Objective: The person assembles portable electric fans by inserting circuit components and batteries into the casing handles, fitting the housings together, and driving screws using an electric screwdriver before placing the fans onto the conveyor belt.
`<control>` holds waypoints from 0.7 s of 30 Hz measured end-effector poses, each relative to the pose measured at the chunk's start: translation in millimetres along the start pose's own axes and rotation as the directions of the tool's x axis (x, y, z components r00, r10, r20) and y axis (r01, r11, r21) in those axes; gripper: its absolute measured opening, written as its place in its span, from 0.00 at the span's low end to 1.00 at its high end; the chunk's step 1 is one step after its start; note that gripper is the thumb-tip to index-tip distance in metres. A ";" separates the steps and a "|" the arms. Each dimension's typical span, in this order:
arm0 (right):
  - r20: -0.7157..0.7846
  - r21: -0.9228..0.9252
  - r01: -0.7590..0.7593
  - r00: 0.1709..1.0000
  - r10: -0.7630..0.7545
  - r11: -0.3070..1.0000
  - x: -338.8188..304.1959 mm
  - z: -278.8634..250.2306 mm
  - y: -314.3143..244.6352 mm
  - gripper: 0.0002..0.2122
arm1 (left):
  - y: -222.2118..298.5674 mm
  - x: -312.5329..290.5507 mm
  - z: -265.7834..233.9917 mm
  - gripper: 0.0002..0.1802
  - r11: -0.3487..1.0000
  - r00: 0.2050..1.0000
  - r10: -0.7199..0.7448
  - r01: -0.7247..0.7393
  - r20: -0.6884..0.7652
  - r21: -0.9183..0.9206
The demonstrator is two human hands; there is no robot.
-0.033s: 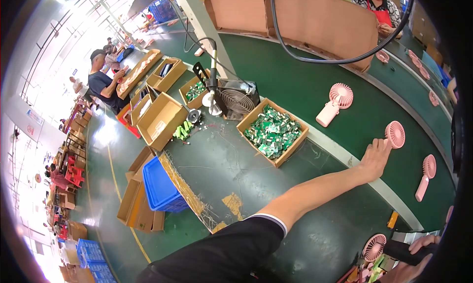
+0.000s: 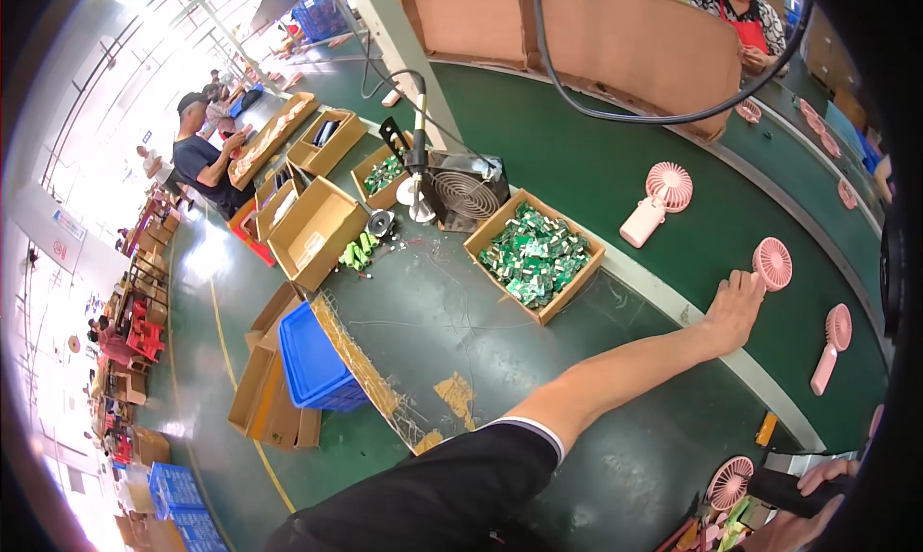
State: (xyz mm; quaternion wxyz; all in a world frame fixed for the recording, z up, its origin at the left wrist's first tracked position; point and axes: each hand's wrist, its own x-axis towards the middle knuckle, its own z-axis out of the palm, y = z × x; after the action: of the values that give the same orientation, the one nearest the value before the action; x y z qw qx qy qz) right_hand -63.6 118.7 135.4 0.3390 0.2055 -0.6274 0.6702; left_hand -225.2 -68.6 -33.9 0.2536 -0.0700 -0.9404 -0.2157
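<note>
My left hand (image 2: 735,310) reaches across to the green belt, fingers closed at a pink handheld fan (image 2: 773,263). Its round grille shows beyond my fingertips, while the handle is hidden by the hand. On either side along the belt lie two more pink handheld fans, one (image 2: 656,203) farther off and another (image 2: 832,348) nearer. At the lower right edge, my right hand (image 2: 817,494) is wrapped round a thick black object (image 2: 790,492) whose kind I cannot make out. Beside that object sits a pink fan head (image 2: 731,482).
A cardboard box of green circuit boards (image 2: 535,262) stands on the dark bench by the belt's pale rail. Behind it are a heater-like coil unit (image 2: 468,195) and more open boxes (image 2: 315,233). A black cable (image 2: 663,119) hangs overhead. A blue bin (image 2: 317,355) stands beyond the bench edge.
</note>
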 end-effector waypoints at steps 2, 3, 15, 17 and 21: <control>0.048 0.081 -0.048 0.998 0.044 0.996 1.4 8.0 -7.6 0.18 | 4.8 -3.6 -6.2 0.32 0.999 1.000 -0.023 0.023 0.004 -0.026; 0.057 0.092 -0.049 0.997 0.044 0.994 0.6 -7.5 4.7 0.18 | 5.0 -9.4 -12.6 0.34 0.998 0.999 -0.039 0.040 0.009 -0.049; 0.147 0.113 -0.466 0.881 0.449 0.878 -12.7 -19.8 28.5 0.17 | -11.9 -307.3 -238.2 0.25 0.992 0.993 0.097 -0.091 0.068 -0.083; 0.178 0.013 -0.486 0.861 0.476 0.874 -18.0 -12.9 31.6 0.14 | -28.9 -342.6 -270.0 0.24 0.999 0.998 0.014 -0.012 0.057 -0.032; 0.189 -0.046 -0.570 0.802 0.567 0.821 -19.4 -12.3 0.5 0.07 | -57.8 -371.3 -293.4 0.23 1.000 0.996 0.013 -0.012 0.086 -0.012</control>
State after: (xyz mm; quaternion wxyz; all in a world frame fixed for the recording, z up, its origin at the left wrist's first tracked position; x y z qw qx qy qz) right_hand -48.8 127.0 119.9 0.0586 0.0746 -0.6856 0.7218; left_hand 211.9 -258.1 -15.3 0.2136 -0.0865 -0.9487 -0.2165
